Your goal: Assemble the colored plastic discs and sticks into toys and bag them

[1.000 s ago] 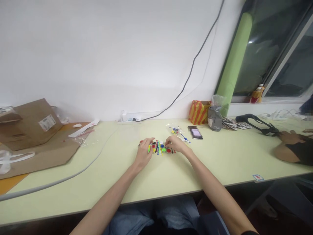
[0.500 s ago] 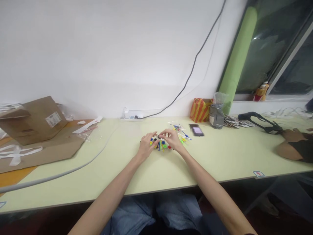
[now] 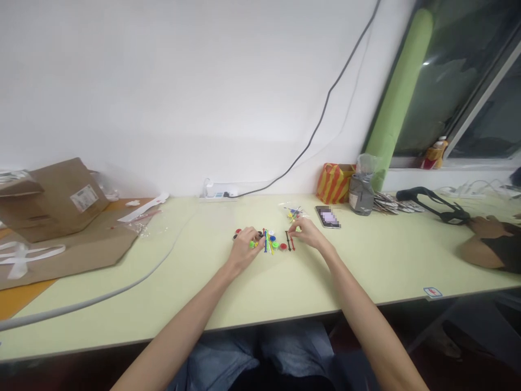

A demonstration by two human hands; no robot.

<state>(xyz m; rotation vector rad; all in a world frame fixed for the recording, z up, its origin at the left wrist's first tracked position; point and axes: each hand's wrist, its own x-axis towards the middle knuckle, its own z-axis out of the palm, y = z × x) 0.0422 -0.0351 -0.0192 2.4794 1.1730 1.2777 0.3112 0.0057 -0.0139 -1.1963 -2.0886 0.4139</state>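
From afar, I see the left hand (image 3: 245,244) half-curled over coloured discs (image 3: 252,245) on the table (image 3: 260,293), presumably corralling them, the right hand (image 3: 306,232) nearly pinched beside the red stick (image 3: 292,244) (either's hold I cannot tell).

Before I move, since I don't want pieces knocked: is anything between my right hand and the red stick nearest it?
Nothing visible: your right hand is at the far end of the red stick, though contact is unclear. The black stick lies alongside, on its left.
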